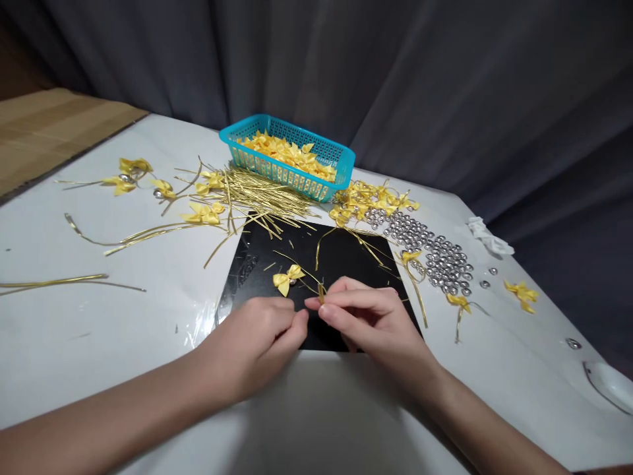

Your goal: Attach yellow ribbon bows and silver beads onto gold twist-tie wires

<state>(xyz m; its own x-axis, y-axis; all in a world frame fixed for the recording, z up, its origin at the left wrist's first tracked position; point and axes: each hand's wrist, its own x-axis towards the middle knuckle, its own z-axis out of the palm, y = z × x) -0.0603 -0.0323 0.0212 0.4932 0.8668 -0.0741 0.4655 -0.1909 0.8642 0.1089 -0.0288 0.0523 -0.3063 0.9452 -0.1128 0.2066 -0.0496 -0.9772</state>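
My right hand [373, 315] pinches a short, bent piece of gold twist tie [321, 293] between thumb and fingertips, above the black board [257, 241]. Close beside it, my left hand [270, 333] is closed, fingers curled and thumb pressed in; whatever lies inside is hidden. Just beyond both hands, a yellow ribbon bow [288, 280] rests on the board with a small silvery bead at its knot. Thin gold strands run from near the bow toward my right fingertips; I cannot tell whether they join the pinched piece.
A blue basket [352, 159] of yellow bows stands at the back. Before it lies a heap of gold twist ties [262, 194]. Silver beads [448, 264] spread to the right, near more tied bows [368, 198]. A white object [610, 386] sits at the right edge.
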